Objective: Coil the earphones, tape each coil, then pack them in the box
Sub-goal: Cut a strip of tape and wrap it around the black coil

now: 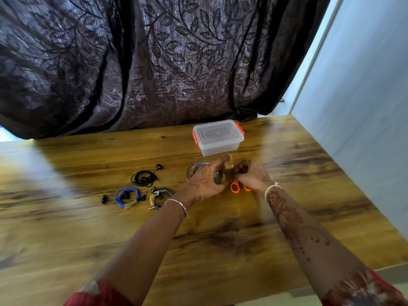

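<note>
Three coiled earphones lie on the wooden table [88,239]: a black coil [144,178], a blue coil [127,196] bound with brown tape, and a dark coil [161,198] also bound with tape. My left hand [206,182] holds the roll of brown tape [197,167] and lifts a pulled strip [230,165] with its forefinger. My right hand [251,175] grips the orange-handled scissors [235,187] at that strip. Behind them stands the clear plastic box [218,138], its lid on and its orange clips at the sides.
A dark leaf-patterned curtain [154,62] hangs behind the table's far edge. A pale wall [364,107] runs along the right side. The table's near edge lies just in front of my sleeves.
</note>
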